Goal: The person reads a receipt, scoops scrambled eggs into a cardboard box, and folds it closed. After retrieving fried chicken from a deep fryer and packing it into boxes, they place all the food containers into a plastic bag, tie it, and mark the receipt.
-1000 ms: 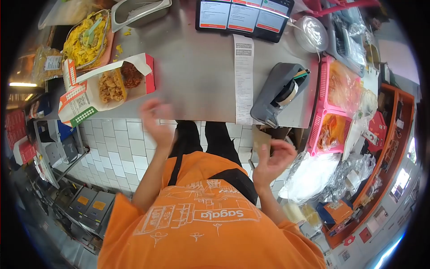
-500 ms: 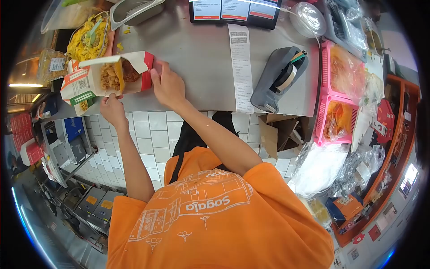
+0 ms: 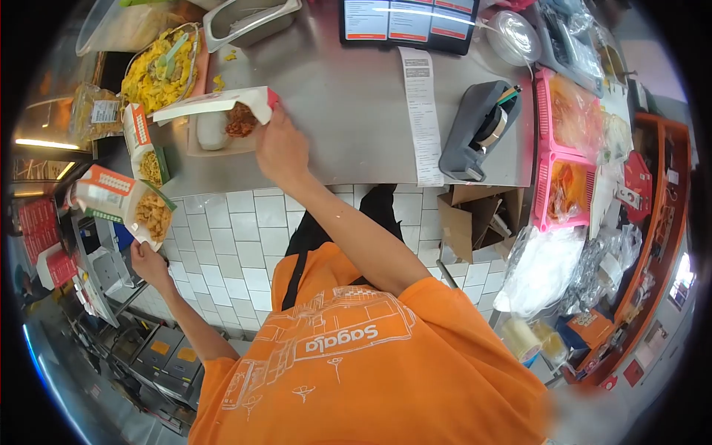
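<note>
The table is smooth metal with a soft sheen, the receipt matt paper and the tape dispenser at right smooth plastic; at left the nearest carton looks like printed card around rough, crumbly pieces; near, the shirt is matt cloth

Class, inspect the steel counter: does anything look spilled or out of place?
Yes: a few yellow scraps lie loose on the counter, near the heap of similar yellow food. Being apart from it, they look spilled.
</note>
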A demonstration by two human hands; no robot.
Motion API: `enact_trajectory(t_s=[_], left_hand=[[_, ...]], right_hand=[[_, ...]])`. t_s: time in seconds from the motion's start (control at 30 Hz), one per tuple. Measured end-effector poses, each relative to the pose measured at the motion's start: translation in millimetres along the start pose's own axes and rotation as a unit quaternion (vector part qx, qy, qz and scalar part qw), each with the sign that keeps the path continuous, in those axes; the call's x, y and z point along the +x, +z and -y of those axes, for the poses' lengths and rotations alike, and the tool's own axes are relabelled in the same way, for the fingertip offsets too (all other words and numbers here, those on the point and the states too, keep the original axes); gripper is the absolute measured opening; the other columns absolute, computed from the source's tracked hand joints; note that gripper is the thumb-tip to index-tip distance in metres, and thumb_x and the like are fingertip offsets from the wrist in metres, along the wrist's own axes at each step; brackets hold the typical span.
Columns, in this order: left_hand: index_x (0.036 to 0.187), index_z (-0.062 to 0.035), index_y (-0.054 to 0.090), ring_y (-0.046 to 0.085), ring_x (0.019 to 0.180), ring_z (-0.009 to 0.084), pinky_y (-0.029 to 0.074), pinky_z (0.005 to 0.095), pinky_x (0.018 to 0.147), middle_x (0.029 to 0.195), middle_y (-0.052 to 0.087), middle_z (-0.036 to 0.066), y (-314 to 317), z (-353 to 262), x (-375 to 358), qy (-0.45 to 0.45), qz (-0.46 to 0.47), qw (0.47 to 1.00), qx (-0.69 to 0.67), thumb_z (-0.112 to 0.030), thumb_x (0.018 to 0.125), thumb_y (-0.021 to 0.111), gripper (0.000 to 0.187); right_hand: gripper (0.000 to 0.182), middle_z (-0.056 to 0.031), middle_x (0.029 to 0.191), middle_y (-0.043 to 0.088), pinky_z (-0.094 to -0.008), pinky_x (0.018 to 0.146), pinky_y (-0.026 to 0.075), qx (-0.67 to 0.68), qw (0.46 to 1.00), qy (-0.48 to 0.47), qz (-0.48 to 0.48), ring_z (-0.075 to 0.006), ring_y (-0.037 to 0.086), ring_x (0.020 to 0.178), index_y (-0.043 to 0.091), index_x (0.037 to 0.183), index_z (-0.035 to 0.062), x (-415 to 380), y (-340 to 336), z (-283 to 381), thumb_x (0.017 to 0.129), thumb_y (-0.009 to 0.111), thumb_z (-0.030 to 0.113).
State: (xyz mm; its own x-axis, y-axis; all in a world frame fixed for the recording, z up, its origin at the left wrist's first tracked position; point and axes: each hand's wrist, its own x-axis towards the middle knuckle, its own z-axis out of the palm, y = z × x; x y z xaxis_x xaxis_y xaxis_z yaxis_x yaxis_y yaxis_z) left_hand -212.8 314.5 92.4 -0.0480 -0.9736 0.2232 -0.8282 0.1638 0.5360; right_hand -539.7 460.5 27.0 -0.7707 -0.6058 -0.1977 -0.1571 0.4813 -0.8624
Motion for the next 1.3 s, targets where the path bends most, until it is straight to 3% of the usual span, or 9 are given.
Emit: enact_trajectory(t_s=[0.13, 0.27, 0.47, 0.57, 0.67, 0.7, 0.93, 1.17, 1.3], left_hand=[[0.108, 0.0050, 0.064, 0.063, 0.071, 0.0240, 0.047, 0.0379, 0.066, 0.086, 0.069, 0.017, 29, 61, 28, 0.093, -0.001, 0.995, 0.034, -0.014, 0.090, 0.053, 0.028], [0.110, 0.0013, 0.065, 0.062, 0.067, 0.0270, 0.048, 0.0394, 0.066, 0.080, 0.067, 0.019, 78, 14, 25, 0.122, 0.061, 0.990, 0.024, -0.014, 0.091, 0.055, 0.026], [0.114, 0.0024, 0.063, 0.063, 0.086, 0.0322, 0.048, 0.0404, 0.081, 0.094, 0.066, 0.018, 132, -67, 16, -0.013, 0.227, 0.973, -0.044, -0.018, 0.092, 0.057, 0.030], [0.117, -0.0028, 0.061, 0.059, 0.090, 0.0298, 0.044, 0.0428, 0.087, 0.099, 0.064, 0.012, 115, -102, -17, 0.171, -0.051, 0.984, 0.009, -0.013, 0.088, 0.063, 0.031], [0.106, -0.0062, 0.064, 0.061, 0.095, 0.0308, 0.047, 0.0432, 0.088, 0.103, 0.065, 0.012, 114, -165, -122, 0.319, 0.195, 0.892, -0.254, -0.007, 0.081, 0.067, 0.026], [0.104, -0.0074, 0.065, 0.061, 0.098, 0.0319, 0.048, 0.0432, 0.088, 0.103, 0.065, 0.012, 133, -193, -159, 0.370, 0.276, 0.847, -0.264, -0.008, 0.079, 0.068, 0.026], [0.149, -0.0088, 0.034, 0.035, 0.141, 0.0232, 0.027, 0.0456, 0.106, 0.154, 0.037, 0.008, 242, -317, -245, 0.464, 0.362, 0.804, -0.091, -0.049, 0.072, 0.074, 0.096], [0.151, -0.0101, 0.030, 0.034, 0.141, 0.0194, 0.028, 0.0445, 0.100, 0.157, 0.034, 0.003, 249, -327, -250, 0.442, 0.357, 0.822, -0.038, -0.059, 0.064, 0.076, 0.110], [0.150, -0.0117, 0.032, 0.034, 0.140, 0.0190, 0.029, 0.0440, 0.097, 0.156, 0.035, 0.000, 254, -332, -255, 0.457, 0.343, 0.820, -0.026, -0.062, 0.061, 0.076, 0.111]], right_hand=[[0.032, -0.0264, 0.106, 0.064, -0.0516, 0.084, 0.049, -0.056, 0.996, -0.055, -0.054, -0.0434, 0.062, 0.096, 0.058, 0.116, -0.0064, 7, -23, -17, 0.093, 0.049, 0.015], [0.021, -0.0256, 0.100, 0.064, -0.0512, 0.077, 0.049, -0.202, 0.957, -0.173, -0.113, -0.0450, 0.060, 0.089, 0.062, 0.096, -0.0034, 6, -68, -64, 0.093, 0.046, 0.010], [0.025, -0.0123, 0.081, 0.059, -0.0371, 0.068, 0.051, -0.044, 0.995, -0.073, -0.046, -0.0240, 0.061, 0.072, 0.062, 0.114, 0.0014, 1, -107, -76, 0.099, 0.048, 0.016], [0.032, -0.0065, 0.092, 0.054, -0.0325, 0.079, 0.049, -0.056, 0.965, -0.010, -0.258, -0.0162, 0.055, 0.081, 0.056, 0.124, 0.0005, -69, -142, -62, 0.095, 0.059, 0.014], [0.074, -0.0141, 0.117, 0.046, -0.0419, 0.098, 0.041, -0.136, 0.861, 0.035, -0.489, -0.0251, 0.048, 0.104, 0.036, 0.138, -0.0047, -130, -187, -106, 0.079, 0.078, 0.011], [0.100, -0.0208, 0.131, 0.037, -0.0426, 0.106, 0.036, -0.078, 0.885, 0.081, -0.451, -0.0293, 0.044, 0.118, 0.020, 0.143, -0.0076, -121, -202, -112, 0.072, 0.086, 0.016], [0.095, -0.0298, 0.146, 0.037, -0.0456, 0.108, 0.036, 0.067, 0.926, 0.082, -0.363, -0.0389, 0.044, 0.132, 0.022, 0.147, -0.0003, -73, -246, -126, 0.074, 0.082, 0.013], [0.083, -0.0283, 0.147, 0.042, -0.0383, 0.104, 0.042, 0.160, 0.927, 0.159, -0.299, -0.0342, 0.050, 0.130, 0.031, 0.147, 0.0013, -78, -280, -115, 0.080, 0.078, 0.013], [0.075, -0.0234, 0.149, 0.042, -0.0347, 0.098, 0.047, 0.023, 0.944, 0.102, -0.313, -0.0296, 0.054, 0.127, 0.040, 0.143, -0.0017, -83, -287, -136, 0.080, 0.078, 0.013]])
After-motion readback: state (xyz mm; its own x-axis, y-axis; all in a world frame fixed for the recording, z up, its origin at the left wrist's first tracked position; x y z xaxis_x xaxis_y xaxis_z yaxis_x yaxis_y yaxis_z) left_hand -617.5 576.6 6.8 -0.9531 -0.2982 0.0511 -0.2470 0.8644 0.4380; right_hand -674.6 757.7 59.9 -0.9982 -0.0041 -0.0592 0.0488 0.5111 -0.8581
